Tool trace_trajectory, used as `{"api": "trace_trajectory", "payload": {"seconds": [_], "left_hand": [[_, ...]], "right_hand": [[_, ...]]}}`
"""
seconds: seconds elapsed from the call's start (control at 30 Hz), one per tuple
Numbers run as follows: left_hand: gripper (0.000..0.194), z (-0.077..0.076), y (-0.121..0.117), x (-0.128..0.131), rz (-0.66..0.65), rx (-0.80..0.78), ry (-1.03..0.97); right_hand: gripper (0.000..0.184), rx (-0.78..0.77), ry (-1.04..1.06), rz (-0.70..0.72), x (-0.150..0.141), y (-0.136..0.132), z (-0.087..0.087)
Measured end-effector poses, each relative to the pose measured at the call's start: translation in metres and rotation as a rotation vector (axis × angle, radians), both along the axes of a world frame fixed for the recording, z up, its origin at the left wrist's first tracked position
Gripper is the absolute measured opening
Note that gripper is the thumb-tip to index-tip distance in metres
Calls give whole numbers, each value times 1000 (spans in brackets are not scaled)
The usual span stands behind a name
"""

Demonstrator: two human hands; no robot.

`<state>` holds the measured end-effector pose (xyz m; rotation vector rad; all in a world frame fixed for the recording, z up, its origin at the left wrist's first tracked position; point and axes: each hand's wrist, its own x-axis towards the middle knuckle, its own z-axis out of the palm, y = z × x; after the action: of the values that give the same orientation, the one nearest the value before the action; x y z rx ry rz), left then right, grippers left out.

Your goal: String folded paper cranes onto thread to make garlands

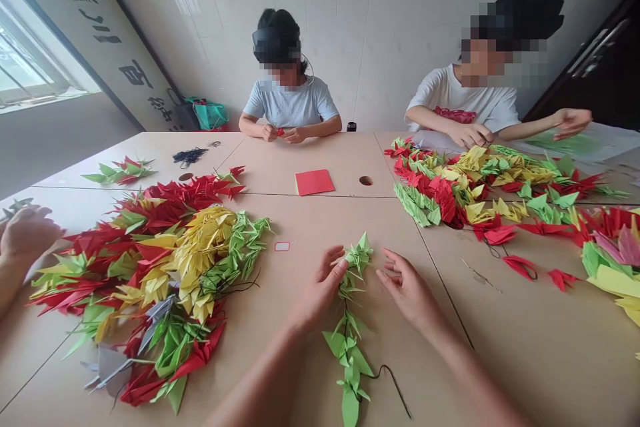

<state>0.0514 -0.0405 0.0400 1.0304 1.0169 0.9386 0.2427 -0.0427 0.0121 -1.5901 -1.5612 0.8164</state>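
A strand of green origami cranes (350, 353) lies flat on the desk (300, 227) between the two hands, running from just beside the left hand's fingers (340, 268) down toward the person's body; its topmost crane (359, 255) stands level with those fingertips, and a bare tail of dark cord (395, 390) curls away near the strand's lower end. Cranes crowd the cord along the part in view, all of them green; the bare tail is the only stretch with none on it.

The left hand (320, 287) is half-open, its fingers against or just beside the top crane; whether it grips, I cannot tell. The right hand (407, 290) is relaxed and open, holding nothing — near the strand but apart from it.

Left of the left hand lies a big heap of crane strands (165, 267) in red, yellow and green; right of the right hand lies a second heap (480, 193). Ahead of the hands sits a square of red paper (315, 181), with a tangle of black cord (189, 156) farther left; across the desk, a co-worker (290, 90) holds a small red piece (280, 132) in both hands.
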Motion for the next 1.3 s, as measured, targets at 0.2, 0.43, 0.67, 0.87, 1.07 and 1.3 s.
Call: {"api": "trace_trajectory", "payload": {"seconds": [0.2,0.43,0.67,0.87,1.07,1.3], "left_hand": [[47,-7,2,0,-27,60,25],[58,-19,0,2,-45,172,258],[74,-22,-2,4,-61,362,421],[61,-22,-2,2,-89,375,491],[45,-16,0,3,-70,411,482],[22,-11,-2,4,-131,524,501]], "right_hand": [[25,73,-100,82,3,32,12],[16,172,-87,167,-6,28,17],[19,177,-86,272,-5,-10,39],[19,190,-123,159,11,-19,35],[23,157,-120,56,23,-18,22],[22,209,-288,0,38,-15,20]]}}
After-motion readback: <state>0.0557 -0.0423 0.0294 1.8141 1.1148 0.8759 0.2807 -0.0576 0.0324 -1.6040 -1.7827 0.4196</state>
